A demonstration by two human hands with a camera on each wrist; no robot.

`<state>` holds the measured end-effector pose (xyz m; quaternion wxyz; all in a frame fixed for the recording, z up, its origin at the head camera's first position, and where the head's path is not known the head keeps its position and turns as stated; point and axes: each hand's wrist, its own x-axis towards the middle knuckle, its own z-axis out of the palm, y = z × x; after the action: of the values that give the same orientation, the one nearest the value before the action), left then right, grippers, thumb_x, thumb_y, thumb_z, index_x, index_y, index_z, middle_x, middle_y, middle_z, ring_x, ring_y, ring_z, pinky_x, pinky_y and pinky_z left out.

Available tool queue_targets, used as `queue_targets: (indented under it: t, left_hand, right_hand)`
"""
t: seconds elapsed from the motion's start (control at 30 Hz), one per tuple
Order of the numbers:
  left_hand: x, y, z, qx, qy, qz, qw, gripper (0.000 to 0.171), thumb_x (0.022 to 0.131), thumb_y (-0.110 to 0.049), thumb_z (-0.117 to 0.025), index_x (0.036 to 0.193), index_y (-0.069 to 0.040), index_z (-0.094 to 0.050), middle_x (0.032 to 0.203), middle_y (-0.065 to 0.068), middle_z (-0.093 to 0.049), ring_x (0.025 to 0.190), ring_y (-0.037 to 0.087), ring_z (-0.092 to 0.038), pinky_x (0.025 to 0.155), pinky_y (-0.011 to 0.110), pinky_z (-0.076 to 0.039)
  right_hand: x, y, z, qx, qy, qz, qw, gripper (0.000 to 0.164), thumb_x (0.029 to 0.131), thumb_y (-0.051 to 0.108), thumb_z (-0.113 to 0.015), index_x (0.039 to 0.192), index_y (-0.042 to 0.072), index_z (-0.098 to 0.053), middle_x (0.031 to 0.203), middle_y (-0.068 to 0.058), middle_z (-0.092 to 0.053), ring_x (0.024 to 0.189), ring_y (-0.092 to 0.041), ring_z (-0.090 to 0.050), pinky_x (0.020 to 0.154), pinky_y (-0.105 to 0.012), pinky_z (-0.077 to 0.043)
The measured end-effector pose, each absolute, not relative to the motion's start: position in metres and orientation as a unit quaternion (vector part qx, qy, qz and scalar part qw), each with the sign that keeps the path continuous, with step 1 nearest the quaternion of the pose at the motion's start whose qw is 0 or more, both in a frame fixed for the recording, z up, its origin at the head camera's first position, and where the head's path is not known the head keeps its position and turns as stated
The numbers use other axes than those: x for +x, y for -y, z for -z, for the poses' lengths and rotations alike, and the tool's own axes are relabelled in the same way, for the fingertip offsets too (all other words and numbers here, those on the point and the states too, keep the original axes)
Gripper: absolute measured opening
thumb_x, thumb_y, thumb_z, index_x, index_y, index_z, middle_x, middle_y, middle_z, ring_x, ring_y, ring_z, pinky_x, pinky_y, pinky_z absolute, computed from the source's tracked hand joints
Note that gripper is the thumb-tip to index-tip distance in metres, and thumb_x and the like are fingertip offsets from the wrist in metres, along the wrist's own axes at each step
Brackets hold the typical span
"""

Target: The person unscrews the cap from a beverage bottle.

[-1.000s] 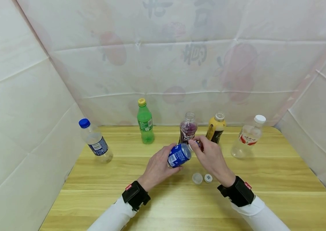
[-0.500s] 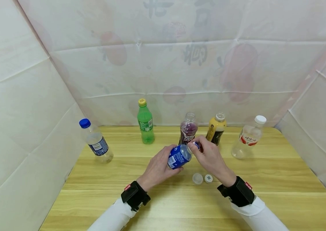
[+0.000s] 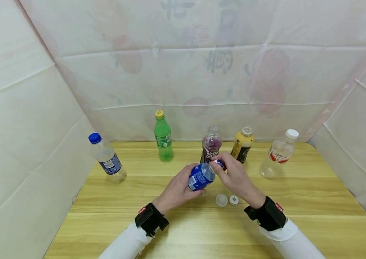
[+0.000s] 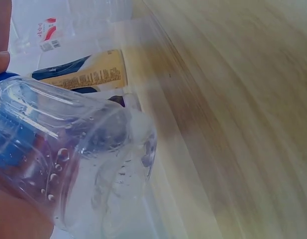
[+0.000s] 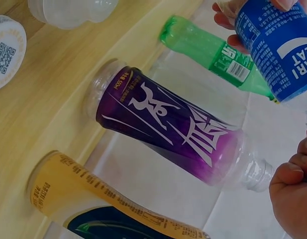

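My left hand [image 3: 177,187] grips a clear plastic bottle with a blue label [image 3: 199,177], held tilted above the table with its neck toward the right. My right hand [image 3: 237,177] pinches the white-and-blue cap [image 3: 220,164] at the bottle's mouth; whether the cap sits loose or tight cannot be seen. In the left wrist view the clear base of the bottle [image 4: 93,149] shows droplets inside. The right wrist view shows the blue label [image 5: 278,47] and my right fingers [image 5: 290,191] at the neck. A clear cap [image 3: 221,200] and a white cap [image 3: 234,200] lie below the hands.
Uncapped purple [image 3: 211,145] and yellow [image 3: 242,144] bottles stand behind my hands. A green bottle [image 3: 163,138] with a yellow cap and a blue-capped bottle [image 3: 109,160] stand left, a white-capped bottle [image 3: 276,158] right. White sheets [image 3: 183,72] enclose the wooden table [image 3: 121,216].
The blue-labelled bottle has dipped slightly in my left hand. My right fingers have shifted a little on the cap. The other bottles and the loose caps stay in place.
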<state>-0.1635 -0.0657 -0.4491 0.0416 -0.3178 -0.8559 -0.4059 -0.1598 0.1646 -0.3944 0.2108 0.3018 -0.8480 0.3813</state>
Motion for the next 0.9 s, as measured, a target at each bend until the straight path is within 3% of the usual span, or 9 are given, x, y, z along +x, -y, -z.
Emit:
queue_targets:
  t: [0.2,0.5,0.9]
  left_hand:
    - [-0.1637,0.0655,0.4491,-0.314,0.853,0.416,0.033,0.085,0.085,-0.027,-0.087,0.152,-0.007,-0.039,0.138,0.012,-0.058,0.120,0.023,-0.061,0.100,0.043,-0.055]
    - [-0.1635,0.0655,0.4475,-0.312,0.855,0.413,0.035,0.085,0.085,-0.028,-0.087,0.152,-0.006,-0.040,0.137,0.012,-0.059,0.120,0.023,-0.061,0.100,0.043,-0.055]
    - [-0.1639,0.0660,0.4468,-0.309,0.853,0.420,0.021,0.086,0.084,-0.025,-0.088,0.152,-0.007,-0.040,0.138,0.013,-0.059,0.121,0.025,-0.061,0.100,0.044,-0.055]
  right_hand:
    - [-0.1613,-0.1667,0.3945,0.326,0.838,-0.385,0.208,0.017,0.106,0.016,-0.060,0.114,0.002,-0.059,0.092,0.001,-0.055,0.078,-0.009,-0.049,0.062,-0.025,-0.044]
    - [-0.1621,-0.1699,0.3954,0.341,0.837,-0.374,0.208,0.012,0.104,0.008,-0.062,0.114,0.002,-0.062,0.095,0.001,-0.057,0.082,-0.009,-0.050,0.066,-0.025,-0.046]
    - [-0.1622,-0.1720,0.3970,0.359,0.834,-0.356,0.222,0.022,0.109,0.022,-0.056,0.117,0.003,-0.062,0.103,-0.003,-0.061,0.088,-0.011,-0.053,0.072,-0.028,-0.051]
